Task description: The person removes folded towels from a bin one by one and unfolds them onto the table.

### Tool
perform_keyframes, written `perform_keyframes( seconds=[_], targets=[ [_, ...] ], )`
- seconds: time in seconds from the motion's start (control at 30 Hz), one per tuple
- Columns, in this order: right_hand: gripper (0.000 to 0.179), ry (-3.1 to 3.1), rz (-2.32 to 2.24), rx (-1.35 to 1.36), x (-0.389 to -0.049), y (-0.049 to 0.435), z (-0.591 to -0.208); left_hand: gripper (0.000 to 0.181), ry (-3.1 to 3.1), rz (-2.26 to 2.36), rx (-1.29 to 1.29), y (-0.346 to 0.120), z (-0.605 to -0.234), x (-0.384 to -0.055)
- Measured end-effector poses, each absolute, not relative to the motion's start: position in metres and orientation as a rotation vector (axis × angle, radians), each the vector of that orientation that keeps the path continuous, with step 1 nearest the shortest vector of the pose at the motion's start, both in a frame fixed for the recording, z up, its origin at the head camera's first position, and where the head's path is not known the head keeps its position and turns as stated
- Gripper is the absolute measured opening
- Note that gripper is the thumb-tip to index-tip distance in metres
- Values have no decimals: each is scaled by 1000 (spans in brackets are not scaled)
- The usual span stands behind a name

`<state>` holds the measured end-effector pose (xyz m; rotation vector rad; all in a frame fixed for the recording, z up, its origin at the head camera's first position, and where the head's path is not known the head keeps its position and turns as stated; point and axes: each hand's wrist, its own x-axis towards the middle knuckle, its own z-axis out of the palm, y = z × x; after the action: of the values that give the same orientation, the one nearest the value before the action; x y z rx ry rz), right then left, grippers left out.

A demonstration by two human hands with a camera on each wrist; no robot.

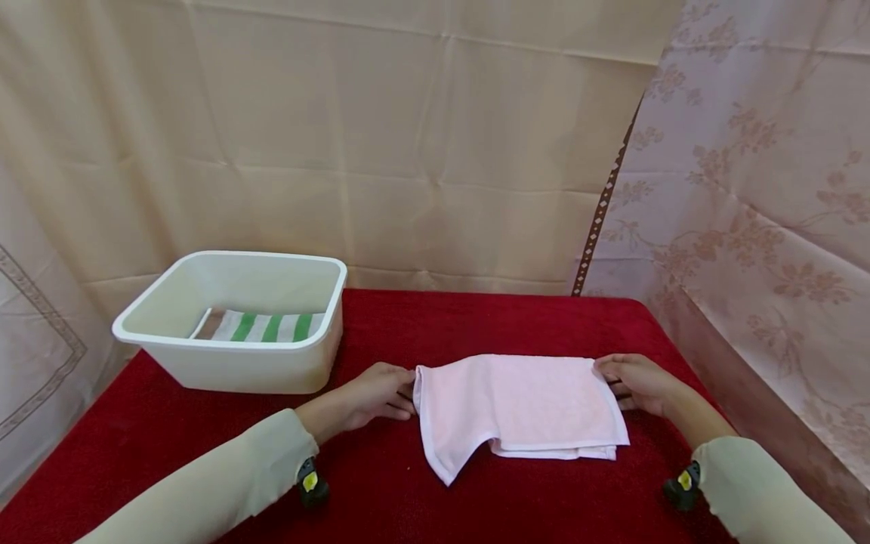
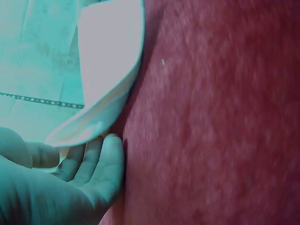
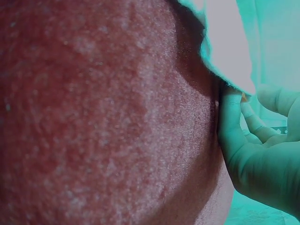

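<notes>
A pale pink towel [image 1: 544,400] with a white border lies folded on the red cloth, its left part rumpled and its near left corner sticking out toward me. At its far left corner my left hand [image 1: 382,393] pinches the edge, thumb above and fingers under; the left wrist view shows the towel's edge [image 2: 89,131] lifted over the fingers. My right hand [image 1: 639,384] pinches the far right corner. From the right wrist, the towel's corner [image 3: 236,75] reaches the gap between thumb and fingers [image 3: 231,115].
Left of the towel stands a white plastic basin [image 1: 251,370] with a green, white and brown striped towel [image 1: 261,327] inside. A red cloth [image 1: 476,321] covers the table. Beige curtains [image 1: 408,136] hang behind, and a floral curtain [image 1: 768,189] lines the right side.
</notes>
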<state>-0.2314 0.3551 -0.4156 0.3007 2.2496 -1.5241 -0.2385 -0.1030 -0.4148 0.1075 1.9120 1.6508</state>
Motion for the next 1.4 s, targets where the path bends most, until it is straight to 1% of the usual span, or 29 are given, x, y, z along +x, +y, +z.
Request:
perform_keyframes(
  seconds=[0.17, 0.23, 0.4, 0.57, 0.67, 0.87, 1.13, 1.23, 1.4],
  targets=[
    [49, 2244, -1527, 312, -231, 354, -416, 42, 1891, 1665, 115, -97, -413, -232],
    [49, 2241, -1533, 310, -231, 354, -416, 40, 1908, 1655, 134, -94, -412, -230],
    [49, 2244, -1535, 302, -231, 352, -416, 27, 2011, 1666, 188, -90, -417, -223],
    [48, 2248, -1529, 310, -233, 351, -417, 30, 2071, 1784, 166, -87, -417, -218],
    [50, 2249, -1522, 306, -234, 350, -417, 28, 2081, 1853, 108, -86, -415, -218],
    [54, 2249, -1517, 308, -234, 349, -416, 24, 2252, 1814, 27, -91, -410, -225],
    [49, 2260, -1519, 324, -234, 348, -417, 23, 2295, 1583, -118, -100, -412, -229],
    [45, 2275, -1496, 325, -232, 348, -416, 26, 2320, 1484, -117, -102, -412, -227],
    [36, 2274, -1471, 309, -228, 348, -414, 31, 2294, 1459, -75, -102, -410, -222]
  ],
)
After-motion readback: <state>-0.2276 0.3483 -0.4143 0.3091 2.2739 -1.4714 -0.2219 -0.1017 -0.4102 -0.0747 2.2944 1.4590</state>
